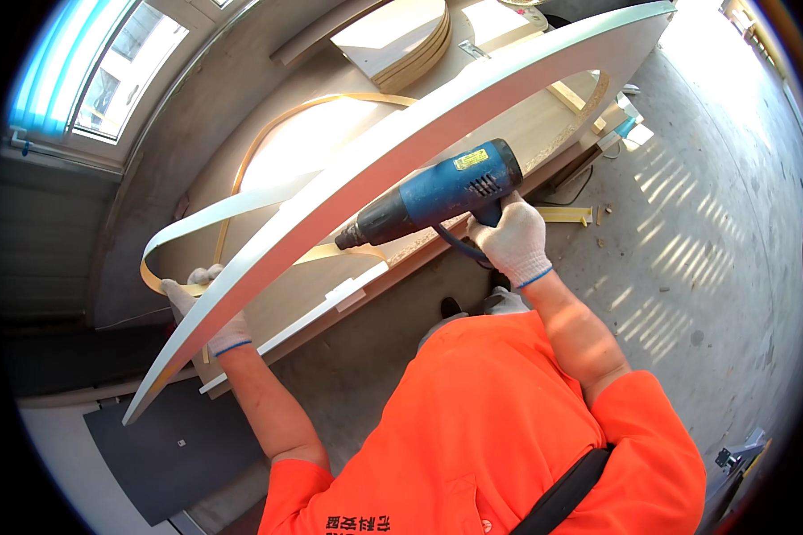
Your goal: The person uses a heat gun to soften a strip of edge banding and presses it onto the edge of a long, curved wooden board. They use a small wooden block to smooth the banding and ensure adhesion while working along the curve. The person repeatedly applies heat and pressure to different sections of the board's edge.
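Observation:
My right hand [516, 241], in a white knit glove with a blue cuff, is wrapped round the handle of a blue and black heat gun [455, 189]. Its dark nozzle points left, close to the lower edge of a long curved white panel [375, 165] that stands on edge across the view. On the panel's left part, my gloved left hand [230, 333] is partly hidden behind it. The left fingers close on a thin, looped edging strip [163, 236], white on one face and tan on the other. Part of this strip runs behind the panel.
A wooden workbench [263, 343] lies beneath the panel, with sawdust on it. Stacked rounded boards [393, 40] sit at its far side. A window [129, 71] is at the far left. To the right, sunlit concrete floor [687, 241] holds small scraps; a dark grey sheet [178, 446] lies lower left.

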A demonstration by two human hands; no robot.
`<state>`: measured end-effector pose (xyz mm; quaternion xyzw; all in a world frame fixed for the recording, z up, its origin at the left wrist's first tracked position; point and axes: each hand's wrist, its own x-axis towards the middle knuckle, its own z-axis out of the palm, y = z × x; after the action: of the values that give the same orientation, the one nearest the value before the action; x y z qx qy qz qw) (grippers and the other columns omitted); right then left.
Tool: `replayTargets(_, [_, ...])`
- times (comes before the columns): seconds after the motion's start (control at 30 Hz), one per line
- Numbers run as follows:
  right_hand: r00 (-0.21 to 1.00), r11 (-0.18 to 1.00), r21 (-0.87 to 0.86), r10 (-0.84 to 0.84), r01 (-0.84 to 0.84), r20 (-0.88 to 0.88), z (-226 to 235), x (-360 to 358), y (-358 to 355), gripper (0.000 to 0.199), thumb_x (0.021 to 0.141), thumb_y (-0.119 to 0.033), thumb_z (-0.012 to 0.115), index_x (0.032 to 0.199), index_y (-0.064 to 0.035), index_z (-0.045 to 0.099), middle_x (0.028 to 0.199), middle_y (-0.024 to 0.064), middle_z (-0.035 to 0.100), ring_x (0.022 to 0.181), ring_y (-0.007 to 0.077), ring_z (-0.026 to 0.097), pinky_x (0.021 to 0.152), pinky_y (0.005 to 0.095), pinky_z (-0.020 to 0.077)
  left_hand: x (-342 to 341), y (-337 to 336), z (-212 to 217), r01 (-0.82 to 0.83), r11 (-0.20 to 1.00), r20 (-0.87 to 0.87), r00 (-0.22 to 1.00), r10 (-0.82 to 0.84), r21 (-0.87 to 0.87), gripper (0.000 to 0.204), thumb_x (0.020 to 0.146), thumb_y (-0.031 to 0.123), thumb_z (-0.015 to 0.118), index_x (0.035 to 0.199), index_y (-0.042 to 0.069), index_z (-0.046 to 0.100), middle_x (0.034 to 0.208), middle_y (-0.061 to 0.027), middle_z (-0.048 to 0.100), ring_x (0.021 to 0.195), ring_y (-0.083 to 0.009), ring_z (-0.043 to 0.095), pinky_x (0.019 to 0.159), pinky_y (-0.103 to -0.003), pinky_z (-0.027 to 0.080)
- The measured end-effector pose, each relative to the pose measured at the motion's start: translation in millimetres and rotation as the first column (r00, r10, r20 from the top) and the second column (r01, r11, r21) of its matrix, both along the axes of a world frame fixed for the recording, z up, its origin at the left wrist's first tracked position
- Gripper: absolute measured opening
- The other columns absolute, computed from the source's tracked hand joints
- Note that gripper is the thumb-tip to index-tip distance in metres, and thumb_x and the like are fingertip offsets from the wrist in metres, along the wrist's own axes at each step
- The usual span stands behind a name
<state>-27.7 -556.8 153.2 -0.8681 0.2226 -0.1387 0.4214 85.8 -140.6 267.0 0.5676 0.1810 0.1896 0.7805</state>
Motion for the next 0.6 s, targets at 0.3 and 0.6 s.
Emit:
replayTargets(0.3, [0.996,0.998,-0.051,-0.035,0.03,-0.084,19,-2,-24,0.05,0.076,-0.028,0.082,0.12,-0.0065,0.07,0.098,0.0205,0.078,0.097,0.0434,0.074,0.087,0.0498,0.0598,-12,-28,-8,0.518,0.855,-0.132,0.85,-0.51,0.029,0.112,0.087,0.101,0.032,0.123,0.001,0.066,0.082,-0.01,0.067,0.059,-0.0209,0.056,0.053,-0.032,0.044])
replayTargets(0.6, [0.991,0.995,-0.084,-0.057,0.047,-0.124,17,-8,-34,0.048,0.076,-0.029,0.082,0.118,-0.0065,0.072,0.098,0.0211,0.078,0.097,0.0425,0.075,0.088,0.0488,0.06,-14,-58,8,0.412,0.909,-0.074,0.91,-0.407,0.068,0.111,0.091,0.099,0.029,0.113,-0.003,0.067,0.078,-0.0106,0.066,0.065,-0.02,0.06,0.056,-0.03,0.047])
